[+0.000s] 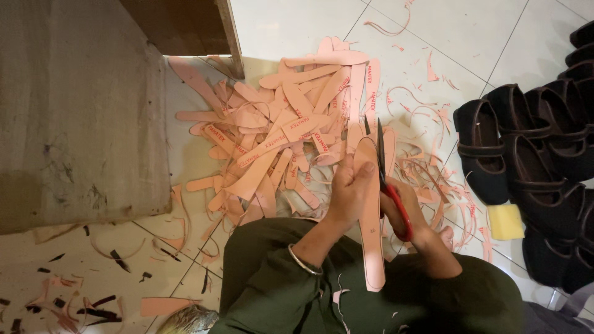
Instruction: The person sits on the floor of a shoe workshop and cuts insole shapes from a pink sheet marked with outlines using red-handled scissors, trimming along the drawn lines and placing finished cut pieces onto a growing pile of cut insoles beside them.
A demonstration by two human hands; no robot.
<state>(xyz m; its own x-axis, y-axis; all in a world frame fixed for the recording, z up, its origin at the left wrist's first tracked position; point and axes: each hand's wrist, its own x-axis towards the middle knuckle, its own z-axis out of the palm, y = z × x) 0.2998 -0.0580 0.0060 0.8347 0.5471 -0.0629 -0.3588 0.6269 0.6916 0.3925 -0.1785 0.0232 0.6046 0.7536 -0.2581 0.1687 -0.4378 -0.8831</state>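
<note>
- Holding a long pink insole blank (372, 229), the left hand (349, 192) has its fingers curled shut around the upper part of the piece, thumb on top; a thin metal bangle (303, 263) circles that wrist.
- Right hand (416, 224): fingers closed through the red handles of a pair of scissors (388, 185), the dark blades nearly together and lying along the right edge of the insole blank near its tip.
- Insole blank: runs from the lap, over the dark green garment (272, 291), up to a rounded end between the two hands, above the floor.
- Yellow sponge (505, 221): on the tile just right of the right hand, touching the row of shoes.
- Heap of cut pink insole pieces (291, 130): piled on the white tiled floor (297, 25) just beyond the hands, many bearing red print.
- Thin curled pink trimmings (427, 161): strewn to the right of the heap.
- Black shoes (526, 142): ranged along the right edge.
- Grey mat (74, 111): covers the left side, with a wooden frame (232, 37) at its far corner.
- Dark scraps (117, 260): scattered on the floor at lower left.
</note>
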